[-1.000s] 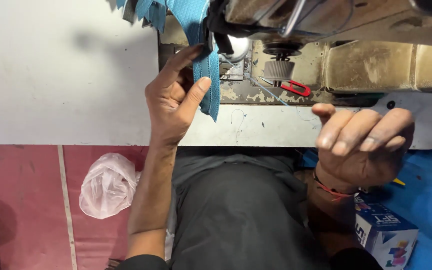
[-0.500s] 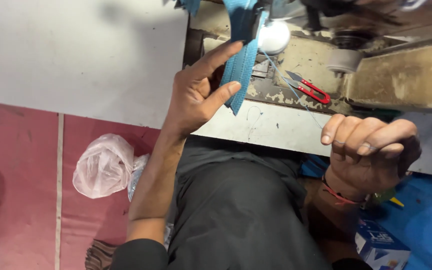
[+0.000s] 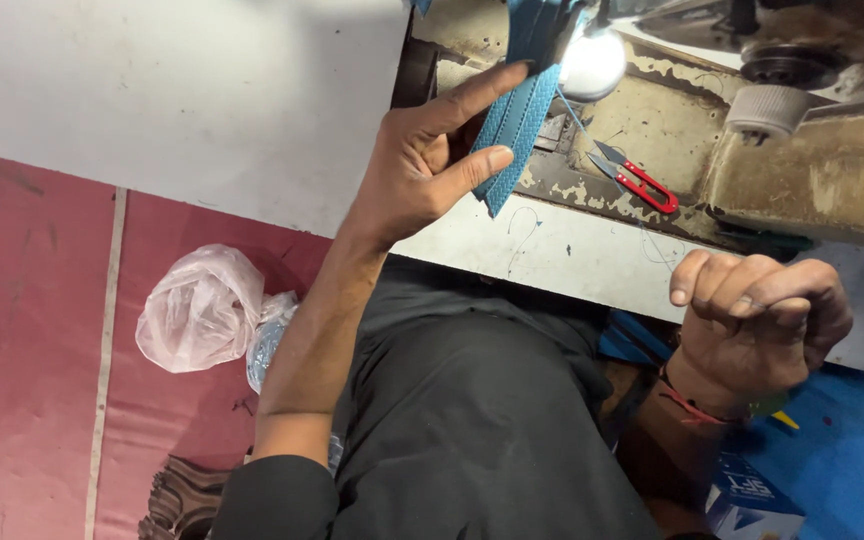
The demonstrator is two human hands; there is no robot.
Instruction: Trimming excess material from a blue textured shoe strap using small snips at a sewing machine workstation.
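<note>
My left hand is raised over the white table's edge, pinching a narrow blue fabric strip between index finger and thumb. The strip runs up toward the sewing machine's needle area beside a bright lamp. My right hand hangs off the table's near edge, fingers curled loosely, holding nothing. Red-handled thread snips lie on the worn machine bed to the right of the strip.
The white table top stretches left. The sewing machine body with a ridged knob fills the upper right. A clear plastic bag lies on the red floor. A small blue box sits at lower right.
The view has swung, so the machine sits further right and up. My left hand keeps its pinch on the blue strip; my right hand has dropped slightly lower and stays curled.
</note>
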